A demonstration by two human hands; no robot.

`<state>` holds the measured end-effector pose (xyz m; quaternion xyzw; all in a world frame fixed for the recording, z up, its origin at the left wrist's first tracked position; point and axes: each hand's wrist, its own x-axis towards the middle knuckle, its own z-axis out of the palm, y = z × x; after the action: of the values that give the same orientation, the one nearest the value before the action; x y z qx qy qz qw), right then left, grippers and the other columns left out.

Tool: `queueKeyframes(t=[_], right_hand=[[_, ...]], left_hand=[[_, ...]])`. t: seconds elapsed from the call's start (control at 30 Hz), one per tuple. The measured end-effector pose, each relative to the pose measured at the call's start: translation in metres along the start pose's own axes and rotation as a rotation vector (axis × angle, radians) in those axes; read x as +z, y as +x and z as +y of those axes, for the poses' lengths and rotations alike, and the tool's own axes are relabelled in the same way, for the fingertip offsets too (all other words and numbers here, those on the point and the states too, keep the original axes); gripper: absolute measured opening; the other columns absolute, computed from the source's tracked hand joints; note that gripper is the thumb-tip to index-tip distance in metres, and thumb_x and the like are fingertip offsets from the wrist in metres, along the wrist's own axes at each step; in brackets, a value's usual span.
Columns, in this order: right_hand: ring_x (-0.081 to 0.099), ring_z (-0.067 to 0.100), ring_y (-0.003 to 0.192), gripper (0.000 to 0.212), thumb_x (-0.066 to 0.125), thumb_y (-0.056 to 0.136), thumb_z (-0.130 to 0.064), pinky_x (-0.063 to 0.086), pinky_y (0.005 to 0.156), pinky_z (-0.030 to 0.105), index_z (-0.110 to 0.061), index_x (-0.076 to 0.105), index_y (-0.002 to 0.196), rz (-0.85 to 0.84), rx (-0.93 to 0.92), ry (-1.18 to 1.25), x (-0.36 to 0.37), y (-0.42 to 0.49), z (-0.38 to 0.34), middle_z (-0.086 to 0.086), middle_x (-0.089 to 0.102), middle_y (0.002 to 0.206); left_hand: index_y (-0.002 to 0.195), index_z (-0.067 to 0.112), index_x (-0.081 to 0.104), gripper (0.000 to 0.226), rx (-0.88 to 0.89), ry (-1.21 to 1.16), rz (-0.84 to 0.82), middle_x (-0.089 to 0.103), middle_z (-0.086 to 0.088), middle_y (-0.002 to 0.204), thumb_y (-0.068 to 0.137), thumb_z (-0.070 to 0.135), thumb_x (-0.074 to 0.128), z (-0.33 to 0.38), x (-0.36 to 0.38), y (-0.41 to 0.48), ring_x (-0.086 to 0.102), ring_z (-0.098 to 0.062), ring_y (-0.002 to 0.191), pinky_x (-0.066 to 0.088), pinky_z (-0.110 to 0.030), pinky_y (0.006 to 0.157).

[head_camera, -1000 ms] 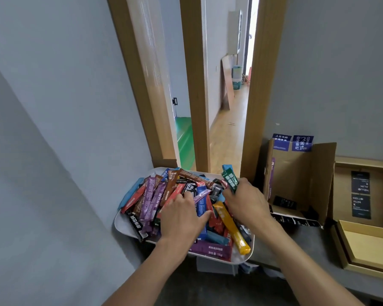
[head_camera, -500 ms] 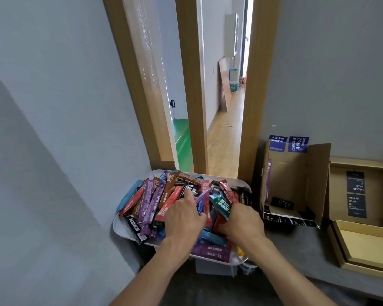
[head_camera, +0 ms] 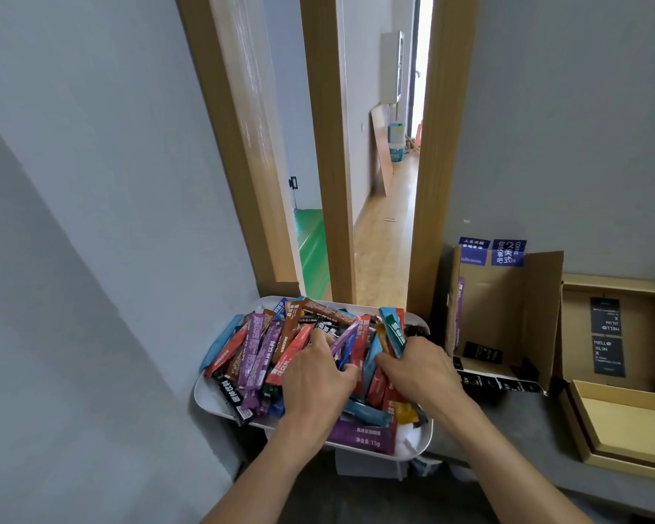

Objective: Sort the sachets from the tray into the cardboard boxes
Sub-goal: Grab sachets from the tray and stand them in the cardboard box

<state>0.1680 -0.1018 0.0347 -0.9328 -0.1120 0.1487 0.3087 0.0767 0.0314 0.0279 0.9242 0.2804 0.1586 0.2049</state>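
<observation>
A white tray (head_camera: 204,399) is heaped with several coloured stick sachets (head_camera: 260,346). My left hand (head_camera: 318,376) lies on the middle of the pile, and a purple sachet (head_camera: 343,339) passes between its thumb and fingers. At the tray's right side my right hand (head_camera: 422,368) grips a green sachet (head_camera: 394,329) that sticks up out of the pile. An open cardboard box (head_camera: 507,308) stands just right of the tray, with black sachets on its floor. A flat tan box (head_camera: 621,421) lies further right.
The tray sits on a small stand against a grey wall. Behind it is a wooden door frame (head_camera: 428,221) opening onto a hallway. The boxes rest on a grey ledge (head_camera: 526,429), and the tan box's lid (head_camera: 617,293) leans on the wall.
My right hand dipped into the pile and has come up at the tray's right side with the green sachet. My left hand has reached further into the pile.
</observation>
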Motion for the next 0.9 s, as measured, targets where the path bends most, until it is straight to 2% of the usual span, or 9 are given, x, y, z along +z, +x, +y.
queueKeyframes(t=[0.23,0.33,0.4,0.47,0.57,0.63,0.73,0.8,0.9], right_hand=[[0.073,0.016,0.065,0.032,0.07,0.087,-0.05,0.064,0.064,0.037,-0.018,0.067,0.086,0.033,-0.035,0.133,0.004,0.02,-0.015,-0.001,0.075,0.075],[0.071,0.012,0.06,0.043,0.083,0.076,-0.056,0.056,0.049,0.03,-0.019,0.065,0.089,0.011,-0.039,0.104,0.011,0.021,-0.029,-0.002,0.073,0.074],[0.067,0.011,0.058,0.047,0.088,0.071,-0.055,0.047,0.046,0.025,-0.019,0.06,0.082,-0.001,-0.028,0.045,0.017,0.02,-0.035,-0.002,0.07,0.072],[0.062,0.011,0.057,0.042,0.088,0.074,-0.048,0.044,0.045,0.025,-0.018,0.059,0.076,0.003,-0.012,-0.008,0.023,0.019,-0.037,-0.002,0.066,0.069],[0.068,0.014,0.062,0.032,0.085,0.077,-0.041,0.053,0.051,0.028,-0.016,0.064,0.079,0.012,-0.002,0.002,0.03,0.02,-0.035,-0.001,0.069,0.073],[0.068,0.012,0.059,0.031,0.083,0.078,-0.041,0.051,0.049,0.025,-0.016,0.064,0.082,-0.018,-0.002,0.038,0.028,0.022,-0.035,0.0,0.07,0.074],[0.073,0.017,0.065,0.031,0.08,0.081,-0.039,0.059,0.053,0.029,-0.014,0.064,0.088,-0.056,-0.021,0.149,0.016,0.023,-0.037,0.003,0.072,0.078],[0.077,0.024,0.073,0.029,0.079,0.082,-0.034,0.065,0.063,0.037,-0.012,0.063,0.091,-0.031,-0.041,0.206,0.005,0.026,-0.036,0.006,0.073,0.081],[0.074,0.022,0.076,0.03,0.077,0.084,-0.031,0.066,0.071,0.045,-0.015,0.058,0.101,0.084,-0.034,0.199,-0.012,0.036,-0.036,0.003,0.07,0.088]], left_hand=[[0.111,0.021,0.05,0.018,-0.192,-0.432,-0.031,0.066,-0.002,0.089,0.102,0.035,0.056,-0.019,-0.051,0.022,0.069,-0.013,0.067,0.049,-0.021,0.049],[0.113,0.012,0.05,0.019,-0.294,-0.497,-0.002,0.068,-0.011,0.096,0.102,0.028,0.05,-0.041,-0.066,0.054,0.07,-0.024,0.073,0.055,-0.036,0.061],[0.113,0.006,0.056,0.029,-0.319,-0.43,-0.008,0.07,-0.015,0.097,0.099,0.031,0.053,-0.054,-0.067,0.07,0.069,-0.032,0.079,0.054,-0.04,0.07],[0.102,0.01,0.065,0.031,-0.274,-0.395,-0.074,0.074,-0.014,0.092,0.093,0.039,0.069,-0.062,-0.066,0.075,0.072,-0.033,0.083,0.054,-0.039,0.074],[0.088,0.016,0.067,0.036,-0.201,-0.238,-0.213,0.074,-0.003,0.079,0.075,0.041,0.089,-0.068,-0.061,0.072,0.072,-0.02,0.07,0.054,-0.03,0.062],[0.088,0.016,0.065,0.039,-0.13,0.0,-0.222,0.07,0.0,0.078,0.07,0.04,0.09,-0.067,-0.055,0.072,0.068,-0.016,0.067,0.055,-0.029,0.061],[0.098,0.018,0.061,0.053,-0.046,0.22,-0.207,0.068,-0.001,0.093,0.064,0.048,0.088,-0.062,-0.049,0.073,0.066,-0.021,0.083,0.059,-0.038,0.076],[0.105,0.018,0.06,0.058,-0.03,0.286,-0.203,0.068,0.0,0.101,0.064,0.049,0.087,-0.06,-0.047,0.074,0.065,-0.023,0.091,0.058,-0.038,0.079],[0.106,0.017,0.062,0.048,-0.017,0.281,-0.177,0.07,-0.002,0.1,0.068,0.041,0.08,-0.062,-0.045,0.078,0.065,-0.024,0.092,0.055,-0.034,0.074]])
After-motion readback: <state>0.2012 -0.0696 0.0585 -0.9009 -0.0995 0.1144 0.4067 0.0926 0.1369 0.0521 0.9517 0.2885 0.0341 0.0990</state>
